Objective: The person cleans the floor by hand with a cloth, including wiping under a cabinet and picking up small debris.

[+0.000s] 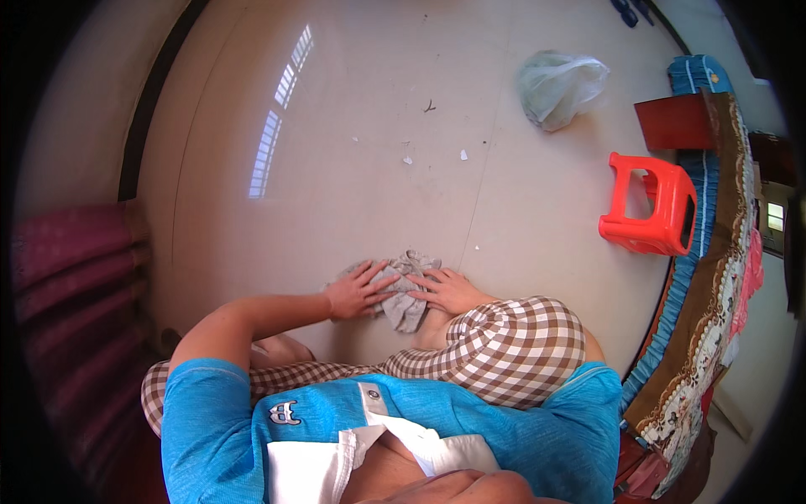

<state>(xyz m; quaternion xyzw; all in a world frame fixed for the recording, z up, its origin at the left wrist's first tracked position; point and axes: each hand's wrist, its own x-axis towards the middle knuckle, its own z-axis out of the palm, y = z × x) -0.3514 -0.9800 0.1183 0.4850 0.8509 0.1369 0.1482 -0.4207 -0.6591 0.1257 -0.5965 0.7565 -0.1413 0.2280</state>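
A crumpled grey cloth (403, 305) lies on the floor in front of my crossed or folded legs. My left hand (360, 291) rests over its left side with the fingers spread. From the other side, my right hand (452, 291) reaches onto the cloth, its fingers apart and the tips touching the fabric. The fingertips of both hands come close together near the cloth's middle. Brown-and-white checked trousers (513, 343) cover my bent legs, and the right knee stands close beside my right hand.
Scraps of white litter (464, 154) and a dark twig-like bit (429, 107) are scattered on the smooth floor (352, 208). Farther right sit a tied-looking translucent plastic bag (557, 88) and a red plastic stool (652, 205). A blue-skirted bed or seat edge (661, 353) runs along the right; maroon curtain-like fabric (75, 277) hangs left.
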